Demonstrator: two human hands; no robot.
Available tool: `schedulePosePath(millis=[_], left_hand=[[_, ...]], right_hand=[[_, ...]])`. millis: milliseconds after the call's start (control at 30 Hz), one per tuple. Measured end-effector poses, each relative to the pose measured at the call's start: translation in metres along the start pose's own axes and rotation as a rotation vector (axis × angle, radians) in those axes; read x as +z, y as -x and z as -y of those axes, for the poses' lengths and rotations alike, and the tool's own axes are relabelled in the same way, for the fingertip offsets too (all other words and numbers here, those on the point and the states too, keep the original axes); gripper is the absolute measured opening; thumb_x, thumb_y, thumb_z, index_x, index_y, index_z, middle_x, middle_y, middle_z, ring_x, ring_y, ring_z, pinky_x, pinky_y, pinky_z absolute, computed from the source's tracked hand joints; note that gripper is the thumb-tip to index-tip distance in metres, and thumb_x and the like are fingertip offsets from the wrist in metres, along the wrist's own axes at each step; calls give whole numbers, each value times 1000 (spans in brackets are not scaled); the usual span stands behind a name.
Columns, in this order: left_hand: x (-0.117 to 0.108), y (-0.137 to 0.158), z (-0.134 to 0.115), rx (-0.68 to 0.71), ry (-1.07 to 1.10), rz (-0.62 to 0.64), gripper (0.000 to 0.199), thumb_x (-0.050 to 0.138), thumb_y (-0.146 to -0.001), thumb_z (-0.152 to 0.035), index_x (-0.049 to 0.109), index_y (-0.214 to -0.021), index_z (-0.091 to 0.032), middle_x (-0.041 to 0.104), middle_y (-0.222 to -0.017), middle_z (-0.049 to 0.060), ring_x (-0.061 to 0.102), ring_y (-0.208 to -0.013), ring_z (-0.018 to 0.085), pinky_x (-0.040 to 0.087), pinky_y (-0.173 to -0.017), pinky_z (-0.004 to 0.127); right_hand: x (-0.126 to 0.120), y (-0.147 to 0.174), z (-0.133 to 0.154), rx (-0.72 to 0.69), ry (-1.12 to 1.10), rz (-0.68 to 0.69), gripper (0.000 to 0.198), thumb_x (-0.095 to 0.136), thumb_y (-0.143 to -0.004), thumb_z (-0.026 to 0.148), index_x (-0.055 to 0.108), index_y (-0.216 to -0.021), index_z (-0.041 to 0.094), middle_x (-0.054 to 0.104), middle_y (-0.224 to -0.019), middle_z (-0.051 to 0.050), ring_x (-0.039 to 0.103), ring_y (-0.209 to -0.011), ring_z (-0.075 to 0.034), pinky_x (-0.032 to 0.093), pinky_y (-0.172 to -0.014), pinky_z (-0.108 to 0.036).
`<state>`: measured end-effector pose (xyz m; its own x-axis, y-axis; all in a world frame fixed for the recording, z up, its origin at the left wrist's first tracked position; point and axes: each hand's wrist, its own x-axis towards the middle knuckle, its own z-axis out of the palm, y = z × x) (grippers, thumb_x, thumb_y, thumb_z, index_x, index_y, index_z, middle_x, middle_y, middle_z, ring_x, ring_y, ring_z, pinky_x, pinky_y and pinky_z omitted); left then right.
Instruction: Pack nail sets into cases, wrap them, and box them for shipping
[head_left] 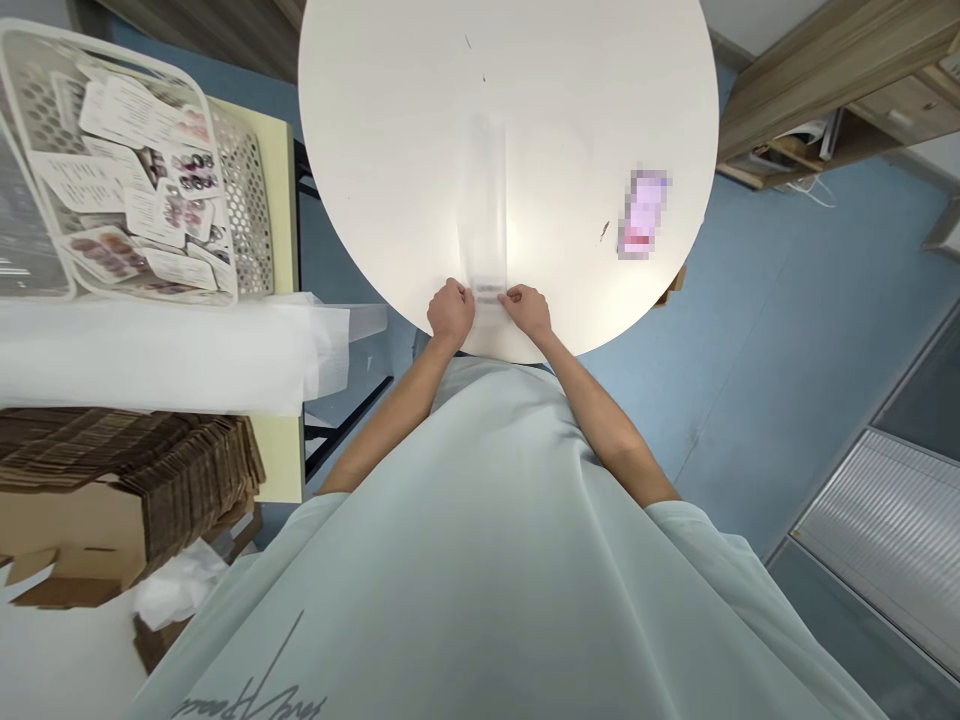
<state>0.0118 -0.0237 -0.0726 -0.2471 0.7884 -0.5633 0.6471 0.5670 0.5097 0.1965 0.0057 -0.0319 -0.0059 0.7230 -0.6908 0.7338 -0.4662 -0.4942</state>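
Note:
A long strip of translucent wrapping film lies on the round white table, running away from me. At its near end is a small flat pack with two rows of dark marks; its details are blurred. My left hand is closed at the left edge of that end, thumb against curled fingers. On the opposite edge, my right hand pinches with thumb and fingertips. Both hands seem to grip the film beside the pack, though the fingers partly cover the contact.
A pixelated phone-like object lies on the round table to the right. On my left, a white basket holds several carded packs. White wrapping sheets and stacked folded cardboard boxes are nearer. Wooden cabinets stand at right.

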Motion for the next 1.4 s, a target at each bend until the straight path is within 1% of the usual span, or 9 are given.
schedulePosePath(millis=[367, 467, 600, 733, 867, 967, 1200, 1267, 1400], left_hand=[[2, 4, -2, 25, -4, -64, 43, 50, -111, -48, 66, -143, -24, 74, -127, 21, 69, -133, 47, 57, -114, 66], [-7, 9, -4, 179, -26, -73, 55, 54, -110, -45, 55, -160, -22, 62, -155, 24, 58, -152, 47, 52, -123, 64], [-14, 21, -10, 505, -56, 74, 56, 49, -112, -38, 53, -164, -21, 53, -173, 22, 45, -165, 43, 39, -135, 66], [-13, 31, -7, 674, -135, 218, 55, 44, -114, -39, 57, -162, -18, 52, -176, 24, 41, -170, 40, 34, -139, 66], [-15, 33, -1, 716, -200, 267, 76, 67, -105, -54, 51, -170, -16, 45, -180, 26, 34, -174, 45, 26, -141, 68], [-18, 30, -2, 729, -243, 299, 92, 77, -97, -48, 44, -175, -13, 43, -182, 27, 31, -174, 48, 22, -142, 72], [-13, 15, -7, 721, -187, 237, 65, 46, -100, -14, 61, -164, -13, 61, -167, 25, 51, -163, 41, 36, -136, 70], [-14, 12, -8, 728, -216, 254, 67, 50, -95, -12, 63, -160, -12, 62, -165, 26, 53, -159, 43, 40, -133, 69], [-21, 9, -11, 722, -244, 289, 69, 61, -85, -13, 66, -154, -14, 63, -160, 24, 54, -154, 46, 47, -128, 70]], right_hand=[[9, -2, -1, 13, -3, -19, 21, 70, -107, 41, 76, -115, 22, 85, -122, -11, 80, -118, -30, 63, -101, -43], [9, -3, -2, 9, 2, -23, 21, 70, -106, 41, 76, -114, 22, 85, -122, -11, 80, -118, -29, 63, -100, -42], [9, -4, -3, -3, -2, -21, 20, 70, -106, 40, 76, -113, 22, 85, -119, -10, 81, -115, -28, 63, -100, -41], [7, -3, -2, -16, 4, -21, 20, 69, -106, 39, 76, -111, 22, 86, -116, -9, 81, -112, -26, 62, -97, -37], [5, -2, -1, -11, -34, -13, 21, 70, -106, 40, 77, -105, 21, 86, -106, -9, 83, -101, -26, 63, -93, -37], [5, -1, -1, 17, -106, 1, 23, 71, -106, 43, 78, -101, 22, 86, -100, -7, 83, -82, -24, 65, -90, -38], [0, -2, -2, 46, -184, 19, 22, 74, -106, 41, 79, -108, 19, 86, -98, -6, 82, -72, -22, 65, -88, -36], [-4, 1, -3, -19, -92, -14, 24, 69, -110, 39, 77, -120, 18, 87, -106, -9, 84, -86, -25, 65, -95, -38], [-14, 11, -3, -257, 172, -85, 42, 50, -110, 21, 67, -148, 22, 70, -160, -14, 79, -120, -30, 63, -106, -46]])
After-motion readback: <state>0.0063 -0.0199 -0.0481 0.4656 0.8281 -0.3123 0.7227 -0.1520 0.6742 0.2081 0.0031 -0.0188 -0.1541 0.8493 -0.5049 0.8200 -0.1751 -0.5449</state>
